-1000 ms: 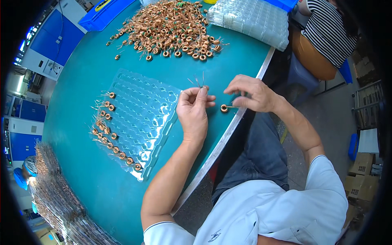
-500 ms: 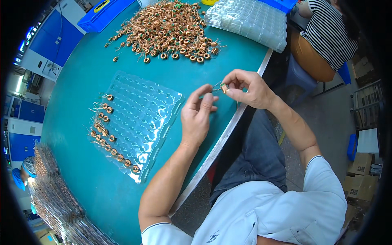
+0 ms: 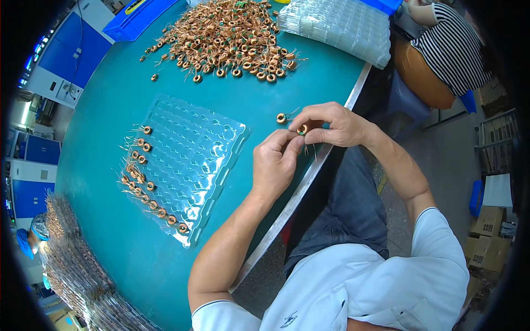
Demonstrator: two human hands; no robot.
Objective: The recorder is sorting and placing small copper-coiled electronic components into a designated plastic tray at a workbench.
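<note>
A small copper-wound toroidal coil (image 3: pixel 303 130) with thin wire leads is held up near the table's front edge. The fingertips and thumb of my right hand (image 3: pixel 337 126) pinch it from the right. My left hand (image 3: pixel 277 160) has closed its thumb and forefinger on the coil's left side; whether they grip the ring or a lead is hidden. Just beyond my fingers another coil (image 3: pixel 281 118) lies on the green table, its leads pointing right. To the left sits a clear plastic blister tray (image 3: pixel 185 160), with several coils (image 3: pixel 150 186) along its left side.
A big heap of coils (image 3: pixel 226 41) covers the table's far part. Stacked clear trays (image 3: pixel 337 27) stand at the far right, filled trays (image 3: pixel 77 254) at the near left. A blue bin (image 3: pixel 130 25) is at the far left. A person in a striped top (image 3: pixel 452 49) sits beyond the table.
My left hand has moved right and its fingers have closed at the coil in my right hand. A coil lying on the table now shows where my left fingers were.
</note>
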